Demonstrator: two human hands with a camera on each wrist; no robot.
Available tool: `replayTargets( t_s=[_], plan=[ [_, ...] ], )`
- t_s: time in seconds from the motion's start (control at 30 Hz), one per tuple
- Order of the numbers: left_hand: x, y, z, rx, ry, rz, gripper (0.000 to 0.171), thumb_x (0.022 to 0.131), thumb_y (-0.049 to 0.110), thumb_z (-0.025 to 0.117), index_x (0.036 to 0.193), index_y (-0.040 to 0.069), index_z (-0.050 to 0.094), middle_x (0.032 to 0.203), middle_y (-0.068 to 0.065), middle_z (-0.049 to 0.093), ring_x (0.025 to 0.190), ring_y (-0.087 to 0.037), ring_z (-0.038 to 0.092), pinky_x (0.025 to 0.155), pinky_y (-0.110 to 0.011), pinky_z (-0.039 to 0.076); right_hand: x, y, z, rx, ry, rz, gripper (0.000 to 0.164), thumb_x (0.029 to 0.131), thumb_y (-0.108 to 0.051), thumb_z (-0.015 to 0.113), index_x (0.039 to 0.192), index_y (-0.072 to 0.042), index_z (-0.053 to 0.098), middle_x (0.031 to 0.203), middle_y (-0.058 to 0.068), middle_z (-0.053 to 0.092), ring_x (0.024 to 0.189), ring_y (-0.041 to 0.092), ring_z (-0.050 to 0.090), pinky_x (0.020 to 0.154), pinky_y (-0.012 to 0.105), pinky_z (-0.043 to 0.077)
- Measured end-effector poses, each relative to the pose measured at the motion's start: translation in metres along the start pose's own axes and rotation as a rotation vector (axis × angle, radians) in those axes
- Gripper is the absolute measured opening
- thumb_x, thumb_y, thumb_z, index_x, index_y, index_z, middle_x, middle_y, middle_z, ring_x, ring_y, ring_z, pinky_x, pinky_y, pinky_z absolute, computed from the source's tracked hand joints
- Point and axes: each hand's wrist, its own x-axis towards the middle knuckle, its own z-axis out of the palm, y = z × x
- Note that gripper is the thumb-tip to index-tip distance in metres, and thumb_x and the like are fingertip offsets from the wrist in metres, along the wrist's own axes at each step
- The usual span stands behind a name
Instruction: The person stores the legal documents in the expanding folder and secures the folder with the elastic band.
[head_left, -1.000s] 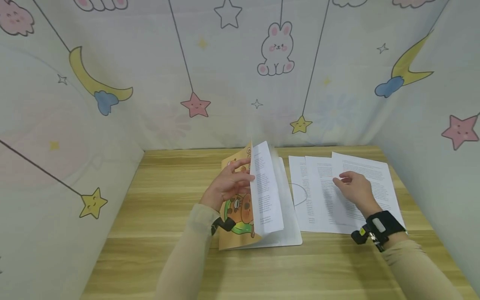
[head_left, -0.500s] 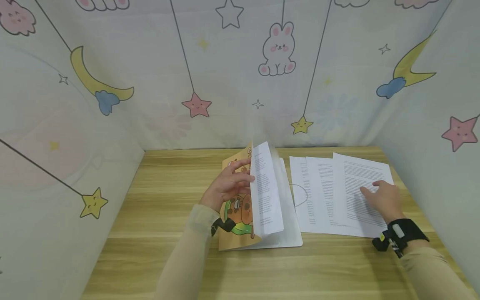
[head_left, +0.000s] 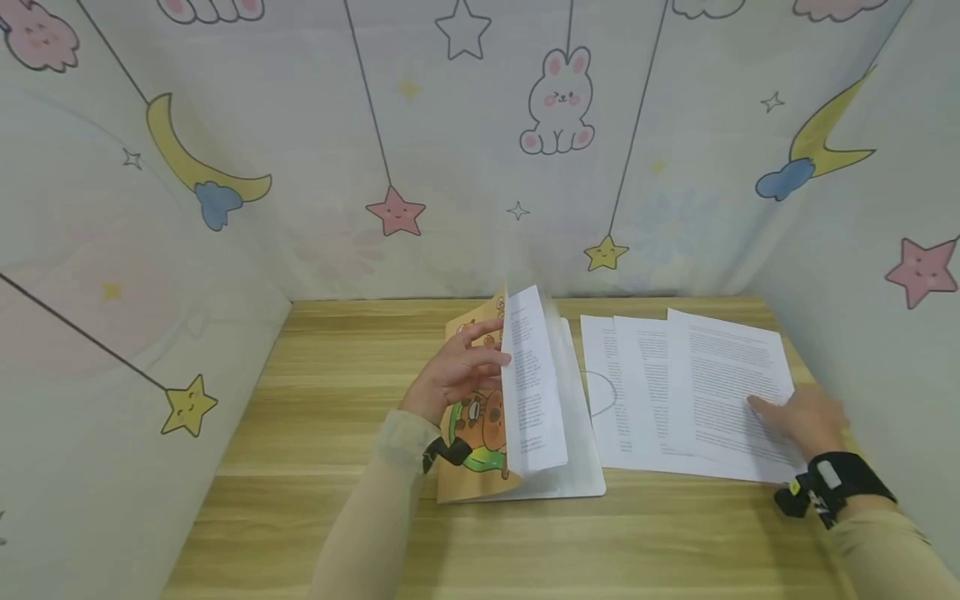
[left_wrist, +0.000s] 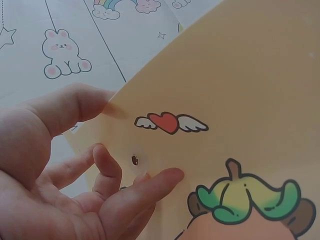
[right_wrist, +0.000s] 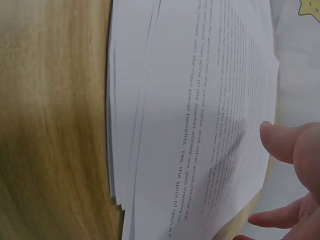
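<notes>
A folder [head_left: 585, 467] with an orange cartoon cover stands partly open near the middle of the table in the head view. My left hand [head_left: 457, 367] holds its raised cover [left_wrist: 240, 90] by the edge, thumb at the rim and fingers against the printed face. Inside the folder is a printed sheet [head_left: 531, 383]. To the right lie overlapping printed sheets of paper [head_left: 727, 375]. My right hand [head_left: 810, 417] is at their right edge, thumb over the top sheet. In the right wrist view, its thumb and fingers [right_wrist: 280, 216] are spread apart with nothing gripped.
The wood-grain table [head_left: 337, 400] extends left of the folder and in front of it. A white cartoon-printed curtain [head_left: 450, 150] rises behind the table and along both sides.
My right hand has moved right and toward me across the printed sheets to their right edge. The left hand and folder have stayed in place.
</notes>
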Motion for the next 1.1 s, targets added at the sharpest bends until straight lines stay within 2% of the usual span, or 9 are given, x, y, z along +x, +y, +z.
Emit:
replayTargets(
  t_s=[0.1,0.27,0.5,0.63,0.97,1.1],
  plan=[
    [0.000,-0.001,0.000,0.006,0.000,0.003,0.077,0.094,-0.009,0.064,0.162,0.016,0.038,0.146,-0.031,0.052,0.104,-0.036,0.072,0.078,-0.045,0.062,0.001,0.005,0.002,0.007,-0.021,0.010,0.091,0.091,-0.048,0.072,0.122,0.033,0.045,0.111,0.047,0.050,0.100,0.055,0.043,0.088,0.063,0.037],
    [0.001,-0.002,0.000,0.002,-0.003,0.004,0.076,0.095,-0.009,0.063,0.162,0.016,0.038,0.147,-0.031,0.050,0.105,-0.036,0.072,0.079,-0.045,0.062,0.002,0.010,0.005,-0.055,-0.011,0.001,0.090,0.088,-0.050,0.075,0.117,0.031,0.048,0.106,0.045,0.053,0.097,0.054,0.046,0.084,0.060,0.038],
    [0.002,-0.002,0.000,0.012,0.005,0.000,0.076,0.095,-0.009,0.064,0.162,0.017,0.039,0.148,-0.030,0.050,0.108,-0.038,0.071,0.079,-0.044,0.062,0.002,0.012,0.003,-0.052,-0.050,0.016,0.093,0.088,-0.053,0.074,0.117,0.031,0.047,0.106,0.045,0.052,0.100,0.056,0.043,0.088,0.062,0.037],
    [0.001,-0.002,0.000,0.011,-0.001,0.000,0.078,0.095,-0.009,0.064,0.163,0.016,0.037,0.149,-0.031,0.050,0.108,-0.038,0.071,0.078,-0.044,0.062,0.002,0.010,0.001,-0.027,-0.070,0.022,0.091,0.087,-0.050,0.076,0.115,0.032,0.047,0.103,0.043,0.053,0.097,0.053,0.044,0.087,0.059,0.039],
    [0.000,-0.001,0.001,0.001,0.001,-0.003,0.078,0.094,-0.009,0.064,0.163,0.015,0.036,0.150,-0.030,0.048,0.106,-0.037,0.071,0.078,-0.044,0.062,0.003,0.008,-0.006,-0.002,-0.069,-0.027,0.088,0.084,-0.043,0.081,0.112,0.033,0.048,0.099,0.042,0.057,0.090,0.047,0.054,0.085,0.056,0.042],
    [0.000,0.000,0.001,0.003,0.005,-0.006,0.077,0.094,-0.009,0.064,0.163,0.016,0.038,0.150,-0.030,0.048,0.107,-0.037,0.071,0.078,-0.044,0.062,0.002,0.008,-0.006,0.033,-0.077,-0.022,0.084,0.086,-0.041,0.081,0.111,0.032,0.048,0.094,0.037,0.057,0.087,0.044,0.055,0.080,0.050,0.045]
  ],
)
